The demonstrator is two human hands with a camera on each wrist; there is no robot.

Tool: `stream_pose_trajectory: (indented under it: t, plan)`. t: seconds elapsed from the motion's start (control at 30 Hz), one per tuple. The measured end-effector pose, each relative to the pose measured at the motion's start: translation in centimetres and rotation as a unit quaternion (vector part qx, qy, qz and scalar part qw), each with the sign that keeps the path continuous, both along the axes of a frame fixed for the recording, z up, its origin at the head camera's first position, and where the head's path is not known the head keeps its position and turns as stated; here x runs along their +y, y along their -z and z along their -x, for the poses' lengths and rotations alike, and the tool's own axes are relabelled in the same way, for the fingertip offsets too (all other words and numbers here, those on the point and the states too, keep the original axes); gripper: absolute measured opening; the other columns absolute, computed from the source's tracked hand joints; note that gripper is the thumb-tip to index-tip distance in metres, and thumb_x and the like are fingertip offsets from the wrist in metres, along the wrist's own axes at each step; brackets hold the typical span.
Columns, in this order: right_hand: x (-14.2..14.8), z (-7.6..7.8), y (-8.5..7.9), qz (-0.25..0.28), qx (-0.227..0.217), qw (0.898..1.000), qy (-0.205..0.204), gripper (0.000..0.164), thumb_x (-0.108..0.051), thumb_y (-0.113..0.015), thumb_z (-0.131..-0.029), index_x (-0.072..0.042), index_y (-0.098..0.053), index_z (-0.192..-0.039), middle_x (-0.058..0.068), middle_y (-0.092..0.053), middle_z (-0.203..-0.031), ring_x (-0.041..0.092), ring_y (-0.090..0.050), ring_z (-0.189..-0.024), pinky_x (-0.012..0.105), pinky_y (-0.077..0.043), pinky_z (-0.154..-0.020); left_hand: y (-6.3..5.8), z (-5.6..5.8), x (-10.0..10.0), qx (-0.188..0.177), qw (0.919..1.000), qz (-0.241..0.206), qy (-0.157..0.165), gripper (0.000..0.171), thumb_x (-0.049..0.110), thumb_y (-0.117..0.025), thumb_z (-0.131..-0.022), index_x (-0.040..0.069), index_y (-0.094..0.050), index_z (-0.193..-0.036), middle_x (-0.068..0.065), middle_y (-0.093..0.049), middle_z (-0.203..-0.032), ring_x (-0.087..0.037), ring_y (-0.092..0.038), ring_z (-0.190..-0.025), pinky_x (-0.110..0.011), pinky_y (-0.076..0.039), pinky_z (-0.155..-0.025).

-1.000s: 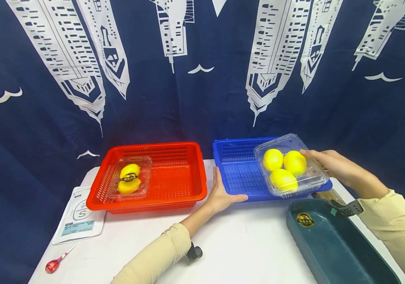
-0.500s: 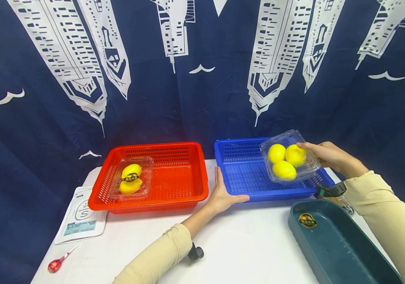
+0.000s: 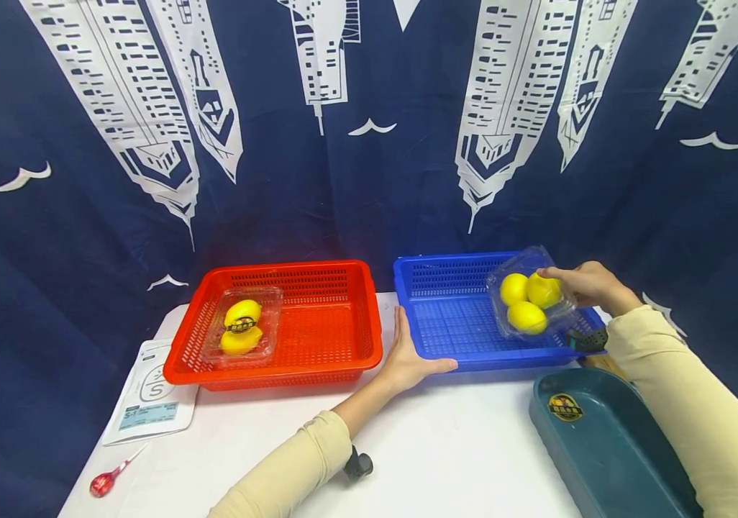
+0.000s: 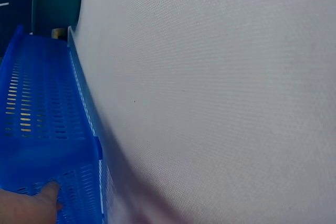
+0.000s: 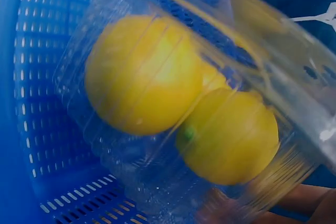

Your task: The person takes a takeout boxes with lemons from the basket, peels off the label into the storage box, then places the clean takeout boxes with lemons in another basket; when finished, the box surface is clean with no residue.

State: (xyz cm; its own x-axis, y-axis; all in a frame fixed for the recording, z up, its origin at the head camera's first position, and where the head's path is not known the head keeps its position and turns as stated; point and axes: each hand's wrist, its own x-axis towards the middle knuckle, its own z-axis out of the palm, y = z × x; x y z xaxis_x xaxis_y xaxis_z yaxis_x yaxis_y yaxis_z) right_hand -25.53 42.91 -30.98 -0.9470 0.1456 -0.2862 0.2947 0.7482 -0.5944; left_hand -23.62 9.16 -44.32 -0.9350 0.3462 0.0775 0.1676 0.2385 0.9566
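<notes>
My right hand point(image 3: 592, 286) grips the right side of a clear plastic clamshell box point(image 3: 562, 309), thumb on top. Three lemons point(image 3: 527, 318) lie inside; the right wrist view shows them through the plastic point(image 5: 142, 74). Tilted, the box is over the right part of the blue perforated basket point(image 3: 459, 327). My left hand point(image 3: 408, 365) lies at that basket's near left corner, fingers straight along the left side and thumb extended along the front. In the left wrist view its thumb point(image 4: 50, 192) is against the blue wall. The right fingers under the box are partly hidden.
A red basket point(image 3: 317, 334) to the left contains another clear box with two lemons point(image 3: 242, 327). A dark green tray point(image 3: 628, 432) with a round sticker stands at the front right. On the left lie a white pouch point(image 3: 149, 410) and a red lollipop point(image 3: 102, 483).
My right hand first lifted the box slightly away, then lowered it, turning and tilting it over the blue basket's right part. The left hand has stayed at the basket's corner.
</notes>
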Motion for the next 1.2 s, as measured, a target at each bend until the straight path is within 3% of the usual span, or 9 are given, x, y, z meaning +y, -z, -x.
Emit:
stream_pose_trajectory:
  t: [0.23,0.67,1.2]
  plan:
    - [0.3,0.3,1.4,-0.051,-0.013,0.999,0.009,0.059,-0.064,-0.052,-0.089,-0.019,-0.044,-0.052,-0.007,-0.039,-0.049,0.011,-0.040,-0.046,0.027,-0.042,-0.050,0.1,-0.3,0.0,-0.007,0.9999,0.005,0.007,0.135,0.034,-0.087,-0.067,0.018,0.013,-0.156,-0.003,0.014,-0.165,-0.025,-0.003,-0.154,-0.049,-0.015,-0.125]
    - [-0.1,0.2,3.4,-0.089,-0.006,0.996,0.024,0.061,-0.067,-0.055,-0.086,-0.016,-0.042,-0.057,-0.006,-0.038,-0.050,0.012,-0.041,-0.049,0.026,-0.036,-0.050,0.1,-0.2,0.0,-0.004,1.0000,0.002,0.003,0.136,0.032,-0.089,-0.067,0.018,0.013,-0.156,-0.003,0.013,-0.165,-0.025,-0.003,-0.154,-0.048,-0.014,-0.125]
    - [-0.2,0.5,3.3,-0.081,0.002,0.995,0.054,0.055,-0.057,-0.058,-0.089,-0.008,-0.051,-0.065,-0.003,-0.042,-0.055,0.017,-0.047,-0.056,0.027,-0.040,-0.052,0.4,0.3,0.0,0.002,1.0000,-0.004,0.001,0.136,0.032,-0.089,-0.066,0.019,0.012,-0.157,-0.003,0.013,-0.165,-0.023,-0.003,-0.154,-0.047,-0.015,-0.125]
